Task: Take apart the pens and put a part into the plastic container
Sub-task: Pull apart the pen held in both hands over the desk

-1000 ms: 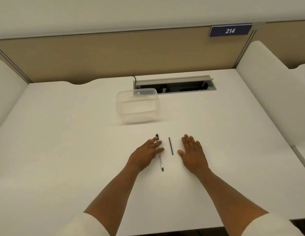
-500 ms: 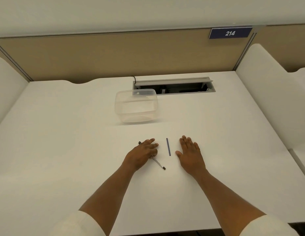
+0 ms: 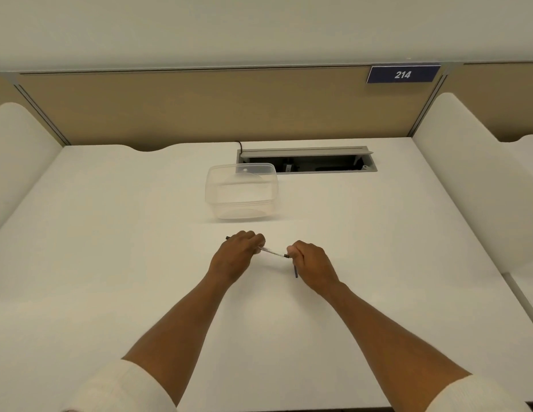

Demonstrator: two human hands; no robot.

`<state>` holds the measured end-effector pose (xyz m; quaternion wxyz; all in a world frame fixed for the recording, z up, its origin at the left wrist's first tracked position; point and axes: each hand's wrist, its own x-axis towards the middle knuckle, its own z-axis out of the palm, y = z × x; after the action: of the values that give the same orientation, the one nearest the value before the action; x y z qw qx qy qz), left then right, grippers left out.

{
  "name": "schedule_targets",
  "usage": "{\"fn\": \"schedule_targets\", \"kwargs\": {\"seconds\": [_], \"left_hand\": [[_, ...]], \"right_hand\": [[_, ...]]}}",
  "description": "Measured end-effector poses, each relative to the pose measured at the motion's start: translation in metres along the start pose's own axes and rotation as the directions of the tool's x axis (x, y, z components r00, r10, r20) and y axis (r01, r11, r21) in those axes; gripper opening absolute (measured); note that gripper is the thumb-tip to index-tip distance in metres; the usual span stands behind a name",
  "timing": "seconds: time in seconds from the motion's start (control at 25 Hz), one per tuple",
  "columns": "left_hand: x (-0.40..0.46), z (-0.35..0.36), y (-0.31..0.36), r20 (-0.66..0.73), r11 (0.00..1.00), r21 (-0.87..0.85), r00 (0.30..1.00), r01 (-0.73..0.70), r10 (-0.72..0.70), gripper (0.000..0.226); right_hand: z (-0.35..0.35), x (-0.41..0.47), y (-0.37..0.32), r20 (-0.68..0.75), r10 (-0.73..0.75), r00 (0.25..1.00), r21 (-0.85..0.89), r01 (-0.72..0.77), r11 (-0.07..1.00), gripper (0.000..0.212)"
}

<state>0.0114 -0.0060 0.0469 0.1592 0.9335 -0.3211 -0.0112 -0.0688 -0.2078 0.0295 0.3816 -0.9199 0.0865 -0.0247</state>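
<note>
A: We see the left hand (image 3: 237, 257) curled over one end of the thin clear-barrelled pen (image 3: 271, 252), its fingers closed around it, a dark tip poking out past the knuckles.

B: And our right hand (image 3: 311, 264) pinches the pen's other, dark end; those fingers are closed on it too. The pen hangs slightly tilted between both hands, above the white bench (image 3: 110, 263).

A: We also spot a slim dark blue rod (image 3: 296, 272) under the right hand, partly hidden.

B: The clear, rounded plastic container (image 3: 241, 190) sits open, farther back on the bench, well apart from both hands.
</note>
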Motion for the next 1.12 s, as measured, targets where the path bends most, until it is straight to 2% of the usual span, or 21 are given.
{"fn": "schedule_targets", "kwargs": {"seconds": [0.12,0.28,0.4,0.52,0.64,0.84,1.12], "left_hand": [[0.004,-0.008,0.006,-0.036,1.000,-0.004,0.999,-0.004,0.004,0.013],[0.003,-0.013,0.007,-0.079,1.000,0.000,0.997,0.012,-0.012,0.011],[0.001,-0.015,0.005,-0.084,1.000,0.003,0.996,0.019,-0.018,0.011],[-0.001,-0.015,0.005,-0.068,1.000,0.001,0.998,0.001,-0.001,0.011],[0.000,-0.014,0.009,-0.035,1.000,-0.009,0.999,0.026,-0.026,0.008],[0.003,-0.014,0.018,-0.057,0.991,-0.090,0.993,0.099,-0.104,0.005],[0.008,-0.020,0.021,-0.023,0.989,-0.125,0.996,0.080,-0.083,0.013]], "right_hand": [[-0.001,0.007,-0.012,0.023,0.051,0.998,0.152,-0.054,0.987,0.042],[-0.004,0.017,-0.026,0.099,0.143,0.985,0.190,-0.160,0.969,0.049],[-0.007,0.021,-0.032,0.180,0.278,0.944,0.291,-0.321,0.901,0.050],[-0.010,0.023,-0.035,0.189,0.347,0.919,0.304,-0.391,0.869,0.049],[-0.010,0.027,-0.035,0.156,0.352,0.923,0.238,-0.380,0.894,0.051],[-0.009,0.034,-0.031,0.017,0.244,0.970,0.048,-0.244,0.969,0.057],[-0.009,0.039,-0.029,-0.148,0.106,0.983,0.027,-0.103,0.994,0.054]]}}
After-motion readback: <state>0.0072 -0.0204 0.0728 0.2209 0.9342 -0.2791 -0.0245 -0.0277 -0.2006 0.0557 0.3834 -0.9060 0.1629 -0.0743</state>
